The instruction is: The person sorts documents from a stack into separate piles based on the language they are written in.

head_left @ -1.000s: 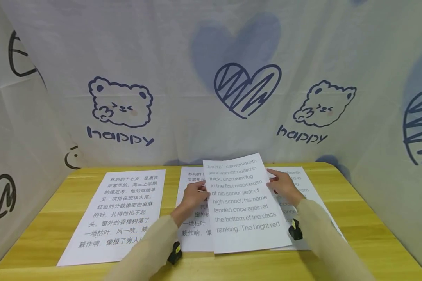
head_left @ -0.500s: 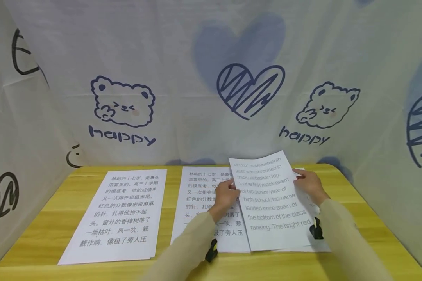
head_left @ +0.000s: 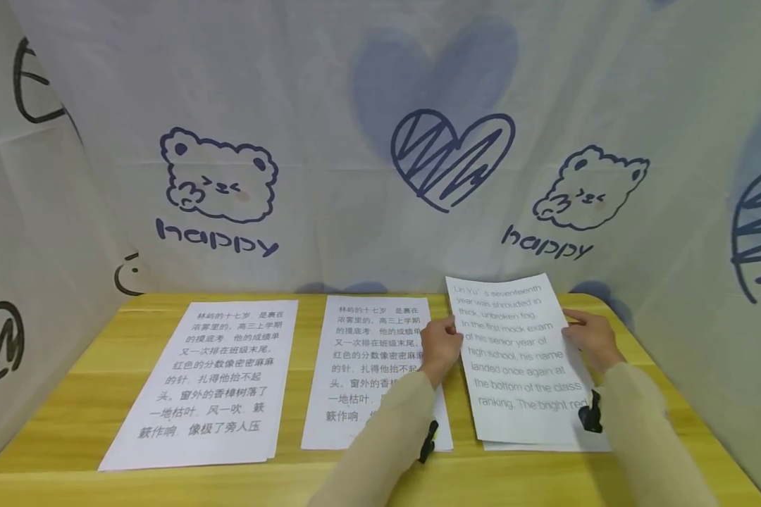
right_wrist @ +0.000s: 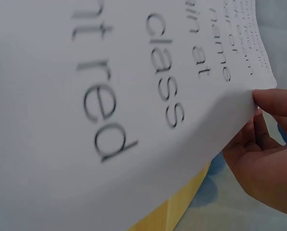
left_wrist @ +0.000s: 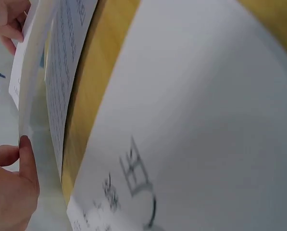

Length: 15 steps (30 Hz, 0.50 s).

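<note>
Both hands hold a sheet of paper (head_left: 514, 359) printed with English text, at the right of the table in the head view. My left hand (head_left: 442, 345) pinches its left edge; in the left wrist view the thumb and forefinger (left_wrist: 28, 161) meet at that edge. On the other side, my right hand (head_left: 595, 339) pinches the right edge, with the thumb (right_wrist: 275, 101) over the printed face in the right wrist view. The sheet is raised above another paper (head_left: 545, 446), which shows only along the bottom and is otherwise covered.
A middle sheet with Chinese text (head_left: 339, 380) lies left of the held paper, partly under the left sleeve (head_left: 393, 429). Farther left lies a pile of sheets with Chinese text (head_left: 209, 380). A patterned cloth (head_left: 330, 211) hangs behind the wooden table (head_left: 57, 436).
The held sheet has moved right with both hands, from over the middle paper to over the right one. The middle Chinese sheet has come into fuller view.
</note>
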Each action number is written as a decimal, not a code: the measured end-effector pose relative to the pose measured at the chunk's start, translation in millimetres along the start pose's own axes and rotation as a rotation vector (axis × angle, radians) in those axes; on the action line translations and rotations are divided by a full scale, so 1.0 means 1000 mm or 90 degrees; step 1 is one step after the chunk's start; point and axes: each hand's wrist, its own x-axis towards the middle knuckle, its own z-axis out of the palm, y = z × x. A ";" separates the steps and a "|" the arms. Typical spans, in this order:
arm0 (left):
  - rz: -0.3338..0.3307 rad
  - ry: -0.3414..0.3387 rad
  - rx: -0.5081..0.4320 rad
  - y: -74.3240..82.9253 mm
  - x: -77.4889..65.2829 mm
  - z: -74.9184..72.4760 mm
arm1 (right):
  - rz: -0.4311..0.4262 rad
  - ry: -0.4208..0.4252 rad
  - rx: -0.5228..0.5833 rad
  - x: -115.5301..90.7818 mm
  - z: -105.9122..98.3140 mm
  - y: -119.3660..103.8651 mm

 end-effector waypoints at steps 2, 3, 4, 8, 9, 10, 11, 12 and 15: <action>-0.014 -0.003 -0.007 -0.001 -0.001 0.006 | -0.004 0.005 -0.010 0.002 -0.002 0.004; -0.021 0.000 -0.012 -0.001 -0.001 0.009 | -0.012 0.008 -0.019 0.003 -0.003 0.005; -0.026 0.005 -0.012 -0.003 0.000 0.012 | -0.018 0.012 -0.025 0.004 -0.003 0.006; -0.039 0.022 -0.007 -0.008 -0.001 0.022 | -0.024 0.021 -0.035 -0.001 0.000 0.012; -0.039 0.024 -0.004 -0.009 -0.001 0.024 | -0.016 0.023 -0.030 -0.003 0.002 0.014; -0.038 0.026 0.002 -0.010 -0.001 0.025 | -0.004 0.025 -0.025 -0.004 0.004 0.015; -0.037 0.027 0.004 -0.011 -0.002 0.027 | 0.007 0.027 -0.022 -0.006 0.006 0.016; -0.030 0.030 0.013 -0.012 -0.002 0.027 | 0.013 0.030 -0.021 -0.006 0.007 0.017; -0.028 0.029 0.025 -0.016 0.000 0.028 | 0.027 0.035 -0.025 -0.006 0.010 0.016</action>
